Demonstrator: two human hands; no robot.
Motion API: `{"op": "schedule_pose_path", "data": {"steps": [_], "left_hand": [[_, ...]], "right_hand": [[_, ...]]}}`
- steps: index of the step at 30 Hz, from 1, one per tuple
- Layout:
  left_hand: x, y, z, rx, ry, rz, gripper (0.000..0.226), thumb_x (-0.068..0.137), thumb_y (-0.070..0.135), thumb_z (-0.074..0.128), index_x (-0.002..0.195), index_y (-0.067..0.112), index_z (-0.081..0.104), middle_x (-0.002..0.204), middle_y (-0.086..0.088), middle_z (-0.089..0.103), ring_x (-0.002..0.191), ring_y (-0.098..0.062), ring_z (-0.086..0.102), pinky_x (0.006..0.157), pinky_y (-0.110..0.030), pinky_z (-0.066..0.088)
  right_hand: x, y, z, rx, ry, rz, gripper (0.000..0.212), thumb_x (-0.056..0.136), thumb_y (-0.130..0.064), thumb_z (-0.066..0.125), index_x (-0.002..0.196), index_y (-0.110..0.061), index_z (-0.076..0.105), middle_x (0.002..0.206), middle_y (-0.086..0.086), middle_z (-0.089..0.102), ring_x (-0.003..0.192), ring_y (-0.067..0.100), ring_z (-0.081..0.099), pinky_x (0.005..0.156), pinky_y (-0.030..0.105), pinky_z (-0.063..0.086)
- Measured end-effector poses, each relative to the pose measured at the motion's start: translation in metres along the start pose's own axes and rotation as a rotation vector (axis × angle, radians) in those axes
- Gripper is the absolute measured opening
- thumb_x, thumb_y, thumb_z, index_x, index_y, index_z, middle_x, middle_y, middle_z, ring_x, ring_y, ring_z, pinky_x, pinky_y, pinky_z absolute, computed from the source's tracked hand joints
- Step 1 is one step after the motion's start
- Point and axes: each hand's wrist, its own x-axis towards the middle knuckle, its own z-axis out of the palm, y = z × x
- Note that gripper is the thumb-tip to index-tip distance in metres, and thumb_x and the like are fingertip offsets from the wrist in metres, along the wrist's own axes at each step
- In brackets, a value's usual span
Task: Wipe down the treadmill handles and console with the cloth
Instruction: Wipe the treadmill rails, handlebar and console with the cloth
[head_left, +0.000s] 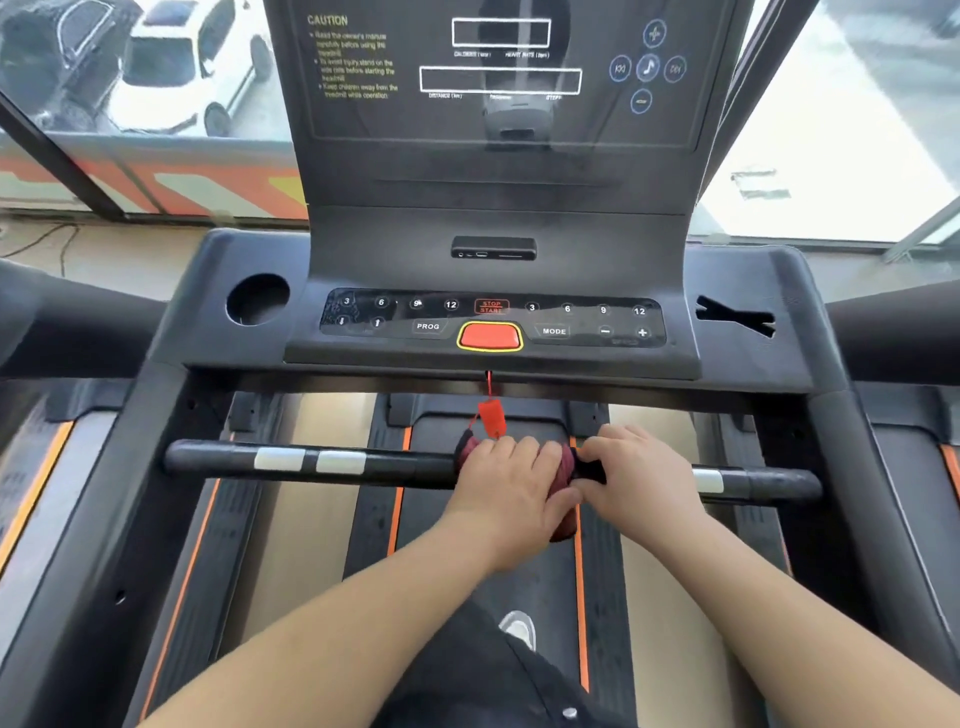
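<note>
A black horizontal handle bar (363, 465) with silver sensor patches crosses the treadmill in front of me. A dark red cloth (563, 525) is wrapped around its middle. My left hand (506, 488) is closed over the cloth and the bar. My right hand (641, 475) grips the bar just to the right, its fingers touching the cloth's edge. Beyond the bar sits the console (493, 322) with its button strip and red stop button (489, 336); the dark display panel (498, 93) rises above it.
A red safety clip (492, 418) hangs on a cord just above my left hand. A round cup holder (258, 300) is at the console's left, a slot (735, 314) at its right. Side rails run down both sides. Windows lie behind the console.
</note>
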Motion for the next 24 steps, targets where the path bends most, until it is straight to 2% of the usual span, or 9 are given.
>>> {"op": "schedule_pose_path", "data": {"steps": [2,4,7,10,12,15,17,21,24], "left_hand": [[0.008,-0.008,-0.009,-0.027,-0.021,0.023,0.046,0.106,0.051,0.023,0.118,0.022,0.057,0.111,-0.002,0.067,0.098,-0.032,0.062,0.080,-0.043,0.045],[0.010,-0.018,-0.005,-0.113,-0.005,0.058,0.044,0.106,0.047,0.023,0.119,0.024,0.058,0.114,0.001,0.069,0.102,-0.029,0.064,0.082,-0.044,0.048],[-0.018,-0.018,0.015,-0.120,0.110,0.113,0.049,0.104,0.041,0.032,0.137,0.015,0.056,0.132,-0.004,0.064,0.117,-0.031,0.060,0.099,-0.047,0.047],[-0.038,-0.013,0.039,0.001,0.182,0.098,0.058,0.102,0.038,0.041,0.152,0.009,0.043,0.149,-0.010,0.051,0.136,-0.035,0.046,0.118,-0.051,0.028],[-0.024,-0.012,0.037,0.015,0.198,0.093,0.060,0.099,0.041,0.042,0.151,0.011,0.042,0.139,-0.009,0.055,0.123,-0.034,0.051,0.112,-0.049,0.033],[-0.005,-0.005,0.021,0.079,0.107,0.065,0.048,0.098,0.046,0.034,0.133,0.018,0.051,0.110,-0.002,0.063,0.091,-0.029,0.058,0.081,-0.044,0.048],[0.006,-0.001,0.002,0.029,0.039,0.015,0.038,0.103,0.044,0.030,0.117,0.025,0.059,0.103,0.002,0.066,0.088,-0.028,0.061,0.074,-0.040,0.046],[0.020,0.011,-0.005,-0.116,0.032,-0.132,0.038,0.108,0.040,0.028,0.099,0.026,0.062,0.101,0.002,0.071,0.094,-0.030,0.066,0.075,-0.041,0.043],[-0.015,0.034,0.020,-0.172,0.221,-0.160,0.037,0.105,0.033,0.038,0.123,0.019,0.067,0.120,0.001,0.069,0.110,-0.030,0.061,0.100,-0.046,0.042]], "right_hand": [[0.000,0.000,-0.002,-0.008,-0.020,-0.014,0.035,0.083,-0.060,0.066,0.107,-0.035,0.071,0.100,-0.011,0.061,0.106,0.015,0.055,0.071,0.029,0.048],[-0.002,-0.001,-0.008,-0.018,-0.088,-0.042,0.039,0.085,-0.063,0.064,0.115,-0.037,0.068,0.107,-0.012,0.060,0.111,0.014,0.053,0.076,0.029,0.050],[-0.007,0.006,-0.024,-0.028,-0.195,-0.013,0.052,0.080,-0.066,0.067,0.123,-0.037,0.062,0.119,-0.014,0.059,0.118,0.013,0.053,0.083,0.031,0.050],[-0.016,0.024,-0.025,-0.149,-0.177,0.078,0.043,0.082,-0.059,0.067,0.115,-0.032,0.062,0.114,-0.011,0.058,0.112,0.016,0.053,0.084,0.033,0.050],[-0.019,0.033,-0.022,-0.145,-0.130,0.125,0.036,0.083,-0.054,0.066,0.112,-0.033,0.064,0.105,-0.011,0.058,0.105,0.016,0.054,0.080,0.034,0.051],[-0.020,0.039,-0.017,-0.123,-0.069,0.112,0.034,0.080,-0.053,0.071,0.109,-0.035,0.067,0.098,-0.011,0.059,0.101,0.016,0.056,0.077,0.032,0.048],[-0.019,0.042,-0.017,-0.105,-0.058,0.100,0.036,0.076,-0.055,0.074,0.105,-0.035,0.069,0.097,-0.011,0.060,0.098,0.016,0.056,0.075,0.030,0.046],[-0.017,0.049,-0.018,-0.062,-0.048,0.066,0.037,0.073,-0.059,0.075,0.100,-0.035,0.068,0.094,-0.012,0.060,0.097,0.014,0.056,0.071,0.029,0.037],[-0.018,0.051,-0.020,-0.074,-0.052,0.022,0.032,0.076,-0.056,0.074,0.095,-0.032,0.067,0.094,-0.010,0.058,0.098,0.014,0.056,0.068,0.029,0.032]]}}
